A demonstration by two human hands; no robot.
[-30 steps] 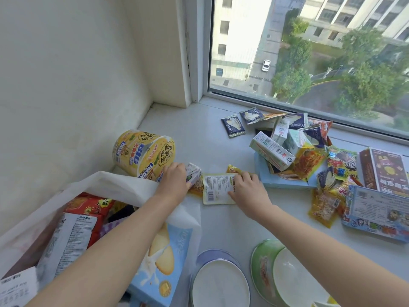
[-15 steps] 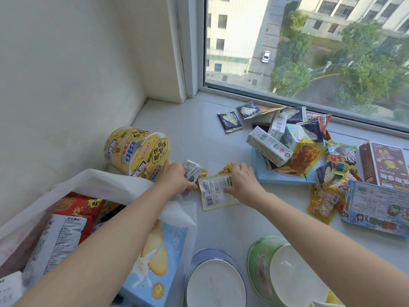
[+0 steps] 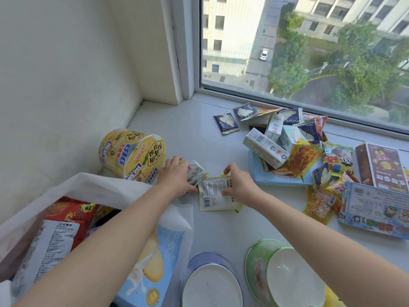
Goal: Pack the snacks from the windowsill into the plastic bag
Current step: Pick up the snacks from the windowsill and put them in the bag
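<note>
Snacks (image 3: 285, 149) lay heaped on the windowsill (image 3: 188, 134); left hand (image 3: 174, 175) gripped a small white packet (image 3: 196, 172) by the plastic bag (image 3: 99, 188), right hand (image 3: 240, 185) pinched a yellow-edged sachet (image 3: 213, 194) lying just beside it

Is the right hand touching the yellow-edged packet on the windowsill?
Touching. In the head view the right hand pinches the yellow-edged packet between thumb and fingers.

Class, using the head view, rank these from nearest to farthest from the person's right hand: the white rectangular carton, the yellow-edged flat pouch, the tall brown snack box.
1. yellow-edged flat pouch: pinched by the right hand, just to its left.
2. white rectangular carton: beyond the hand, slightly to its right.
3. tall brown snack box: far to the right.
</note>
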